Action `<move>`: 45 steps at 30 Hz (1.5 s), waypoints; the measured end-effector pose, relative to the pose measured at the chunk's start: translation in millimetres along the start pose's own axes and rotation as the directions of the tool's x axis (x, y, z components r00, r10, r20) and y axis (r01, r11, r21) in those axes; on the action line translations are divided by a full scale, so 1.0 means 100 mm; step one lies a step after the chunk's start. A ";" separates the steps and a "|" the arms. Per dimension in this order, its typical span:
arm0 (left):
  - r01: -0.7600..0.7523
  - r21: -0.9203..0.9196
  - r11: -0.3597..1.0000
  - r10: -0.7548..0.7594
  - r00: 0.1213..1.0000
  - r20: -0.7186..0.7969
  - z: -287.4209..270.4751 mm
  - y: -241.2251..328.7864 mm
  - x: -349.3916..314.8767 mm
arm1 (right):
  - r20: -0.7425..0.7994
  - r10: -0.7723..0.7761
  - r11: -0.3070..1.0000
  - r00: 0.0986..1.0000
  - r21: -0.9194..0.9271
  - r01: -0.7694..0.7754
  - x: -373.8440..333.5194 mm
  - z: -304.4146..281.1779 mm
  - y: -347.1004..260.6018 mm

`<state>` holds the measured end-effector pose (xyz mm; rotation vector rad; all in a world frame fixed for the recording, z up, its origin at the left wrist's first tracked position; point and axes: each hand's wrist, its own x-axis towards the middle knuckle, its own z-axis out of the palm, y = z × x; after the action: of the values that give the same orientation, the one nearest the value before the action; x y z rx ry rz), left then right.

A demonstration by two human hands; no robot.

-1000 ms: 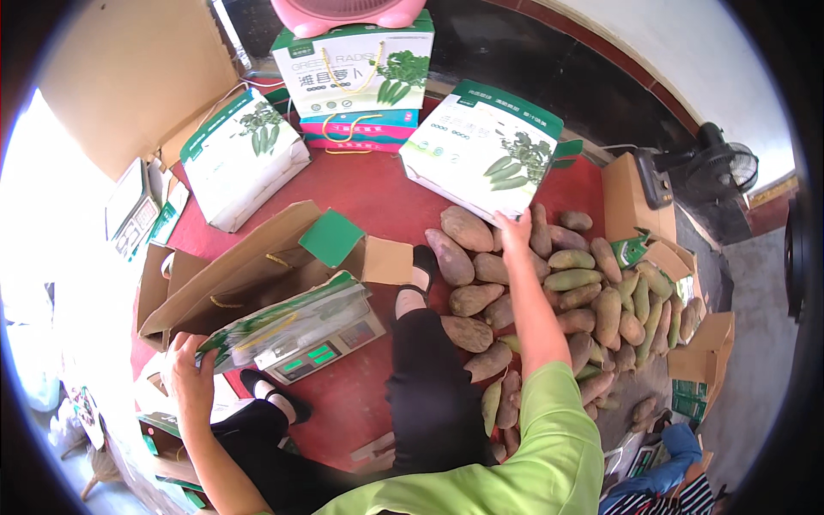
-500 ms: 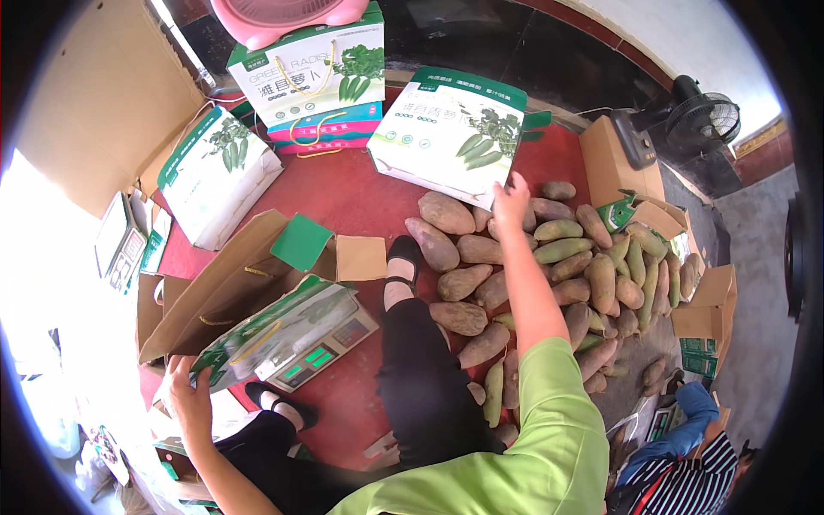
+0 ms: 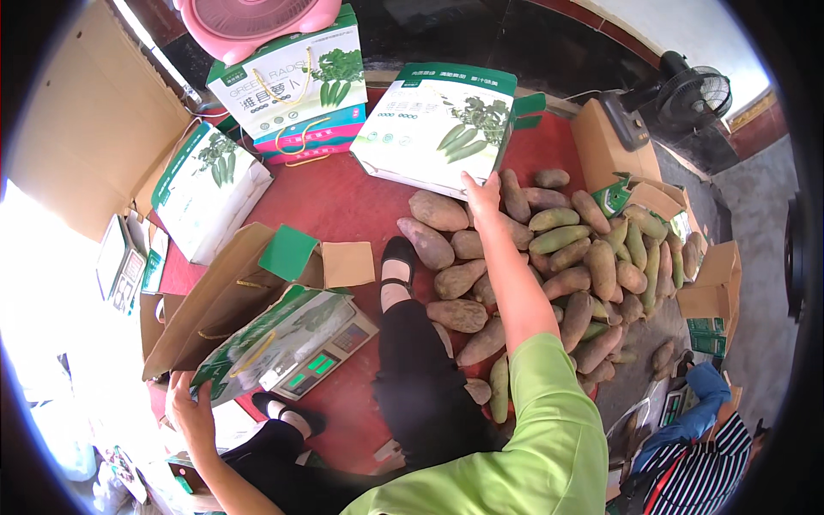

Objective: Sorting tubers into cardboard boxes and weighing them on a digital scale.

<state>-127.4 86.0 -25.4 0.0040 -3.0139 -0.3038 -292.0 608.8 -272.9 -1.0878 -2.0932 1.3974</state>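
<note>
Radishes [image 3: 549, 257] lie heaped on the red floor [image 3: 343, 197] just right of your outstretched right hand [image 3: 482, 190], whose fingers touch the white-and-green carton [image 3: 438, 129] beyond the heap. Your left hand [image 3: 190, 410] grips the green bag [image 3: 266, 339] left of it, over the scale [image 3: 322, 356].

Four green-and-white printed boxes [image 3: 442, 129], one scale [image 3: 322, 360], two fans [image 3: 691, 94], many radishes [image 3: 549, 257]

**Around us on the red floor**

We see a pink fan [image 3: 257, 19] atop a printed box [image 3: 292, 81], a black fan [image 3: 699, 94] far right, brown cartons [image 3: 605, 142], and a scale [image 3: 322, 360].
</note>
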 end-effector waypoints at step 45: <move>0.114 -0.026 0.993 -0.113 0.993 0.038 -0.05 0.02 -0.02 | 0.420 0.387 0.541 0.821 0.617 -0.571 -0.78 -0.18 0.12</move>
<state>-125.1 87.3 -20.6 0.1699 -3.0511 -0.3610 -226.4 561.2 -269.0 -1.2060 -1.0970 2.4487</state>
